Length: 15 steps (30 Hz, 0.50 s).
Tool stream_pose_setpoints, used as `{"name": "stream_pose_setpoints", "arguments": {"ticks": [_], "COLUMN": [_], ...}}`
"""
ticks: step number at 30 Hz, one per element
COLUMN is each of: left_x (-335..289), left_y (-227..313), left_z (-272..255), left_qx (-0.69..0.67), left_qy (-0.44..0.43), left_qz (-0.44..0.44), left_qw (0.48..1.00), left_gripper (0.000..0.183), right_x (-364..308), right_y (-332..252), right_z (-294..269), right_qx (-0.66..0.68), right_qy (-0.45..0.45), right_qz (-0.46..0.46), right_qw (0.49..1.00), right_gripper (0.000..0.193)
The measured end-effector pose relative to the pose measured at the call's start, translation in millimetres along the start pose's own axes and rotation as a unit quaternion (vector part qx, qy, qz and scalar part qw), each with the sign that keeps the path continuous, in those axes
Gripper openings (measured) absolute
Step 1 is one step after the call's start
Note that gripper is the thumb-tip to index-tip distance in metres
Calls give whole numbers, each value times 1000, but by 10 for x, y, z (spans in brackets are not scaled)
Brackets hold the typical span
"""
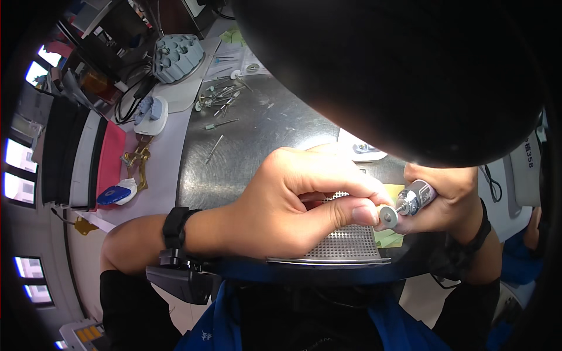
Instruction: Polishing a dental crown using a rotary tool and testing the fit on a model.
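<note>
My right hand (448, 196) is wrapped around a silver and grey rotary handpiece (418, 197), which points left. A pale round grinding disc (388, 217) sits at the handpiece's tip. Thumb and forefinger of my left hand (298, 205) are pinched together right beside the disc. Whatever small piece they hold is mostly hidden by the fingertips. Both hands are close together over a perforated metal grille (345, 244) at the near bench edge. Yellow-green paper (389, 238) lies beneath the handpiece.
A large dark rounded shape (398, 70) blocks the upper right. Loose burs (221, 98) lie on the metal bench top (257, 117). Leftward stand a grey bur block (178, 55), a dental model (151, 114), a brass articulator (137, 161) and a pink-sided case (111, 152).
</note>
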<state>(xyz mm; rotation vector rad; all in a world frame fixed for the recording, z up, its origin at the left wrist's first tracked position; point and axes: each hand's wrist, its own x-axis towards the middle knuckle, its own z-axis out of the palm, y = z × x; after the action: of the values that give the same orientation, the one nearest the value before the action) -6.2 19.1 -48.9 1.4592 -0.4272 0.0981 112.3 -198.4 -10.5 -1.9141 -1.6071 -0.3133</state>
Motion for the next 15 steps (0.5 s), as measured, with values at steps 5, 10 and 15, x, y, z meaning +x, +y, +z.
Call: {"name": "stream_pose_setpoints", "arguments": {"ticks": [5,10,15], "left_x": [-4,11,16], "left_y": [5,8,4], "left_z": [8,29,-5], "left_qx": [-23,-18,12], "left_qy": [5,4,-7], "left_qz": [-3,-4,0], "left_qw": [1000,1000,1000], "left_gripper": [14,13,13], "right_x": [-19,18,-3], "right_y": [37,47,29], "right_z": [-20,36,-63], "right_qx": [12,1,-5], "right_qy": [11,63,-27], "right_qz": [-16,-38,0], "right_qw": [1000,997,1000], "right_gripper": [51,51,45]}}
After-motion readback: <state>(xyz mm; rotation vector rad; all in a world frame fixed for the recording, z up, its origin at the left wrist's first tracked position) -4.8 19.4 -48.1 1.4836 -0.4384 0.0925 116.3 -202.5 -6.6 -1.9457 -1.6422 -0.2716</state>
